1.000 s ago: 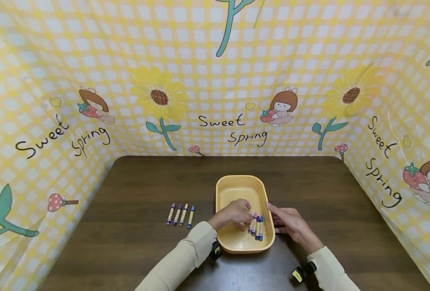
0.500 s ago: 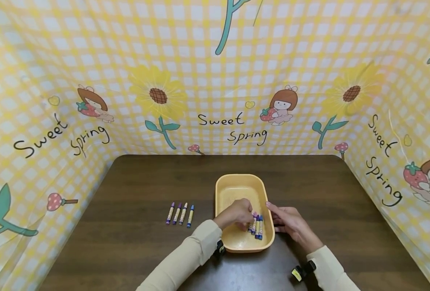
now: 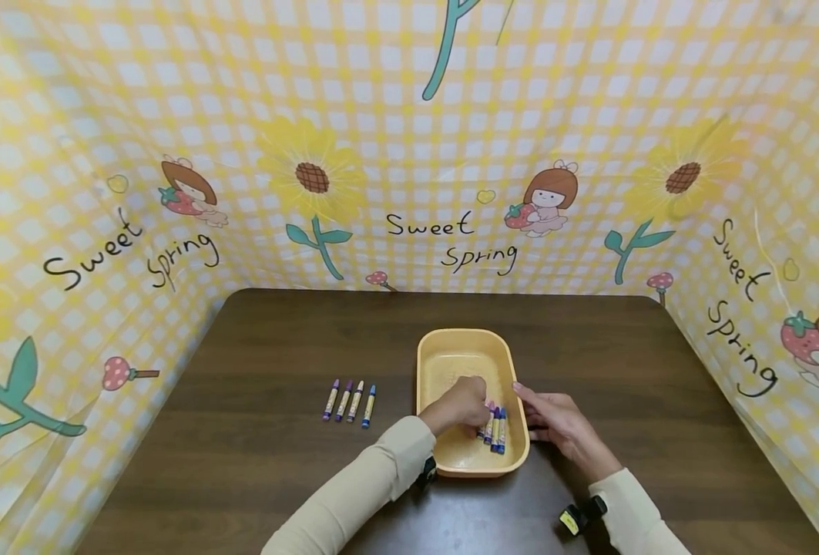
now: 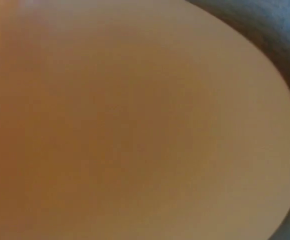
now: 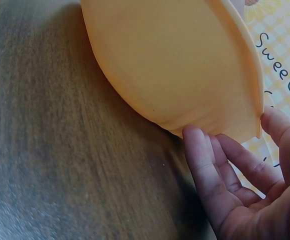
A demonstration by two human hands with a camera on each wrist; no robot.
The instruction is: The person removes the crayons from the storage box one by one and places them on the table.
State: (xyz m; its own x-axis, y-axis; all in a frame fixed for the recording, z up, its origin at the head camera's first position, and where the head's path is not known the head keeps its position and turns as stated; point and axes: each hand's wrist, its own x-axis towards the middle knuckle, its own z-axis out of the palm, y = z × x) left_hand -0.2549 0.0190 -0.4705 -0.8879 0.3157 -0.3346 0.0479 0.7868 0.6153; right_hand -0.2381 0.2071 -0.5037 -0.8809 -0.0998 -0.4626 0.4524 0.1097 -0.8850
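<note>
Left hand (image 3: 466, 402) stays curled over crayons (image 3: 495, 428); right hand (image 3: 557, 422) steadies tray (image 3: 464, 347).

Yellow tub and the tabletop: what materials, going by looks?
Yellow tub: probably moulded plastic, smooth with a soft sheen; one even colour, rounded corners, thin rolled rim seen in the right wrist view. Tabletop: dark wood grain, semi-matte; solid wood or laminate cannot be told.
</note>
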